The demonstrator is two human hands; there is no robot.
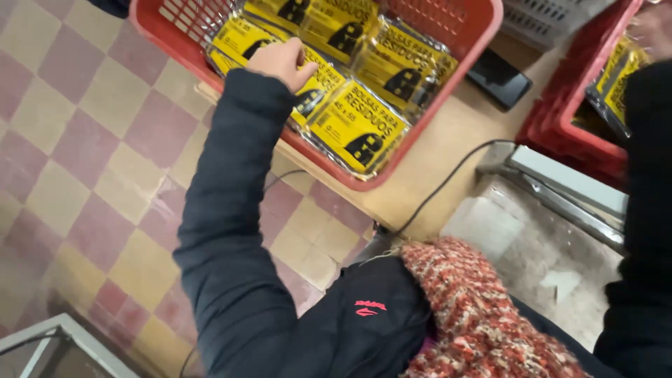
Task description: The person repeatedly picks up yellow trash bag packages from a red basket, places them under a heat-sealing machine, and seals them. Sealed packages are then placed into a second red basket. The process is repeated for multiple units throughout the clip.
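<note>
My left hand (282,61) reaches out in a dark sleeve into a red plastic basket (448,84) on a wooden counter. Its fingers are curled down onto flat yellow-and-black packs (357,126) wrapped in clear film, several of which lie overlapping in the basket. Whether the fingers grip a pack or only press on it is hidden. My right hand (652,28) is a blur at the top right edge, above a second red basket (560,129) that holds more yellow packs (619,77). What it holds is not clear.
A grey basket (553,17) overlaps the second red one. A black flat device (498,78) lies on the wooden counter (420,189), with a dark cable (448,178) running off it. Checked pink-and-cream floor tiles (91,140) lie to the left. A knitted scarf (476,315) hangs at my chest.
</note>
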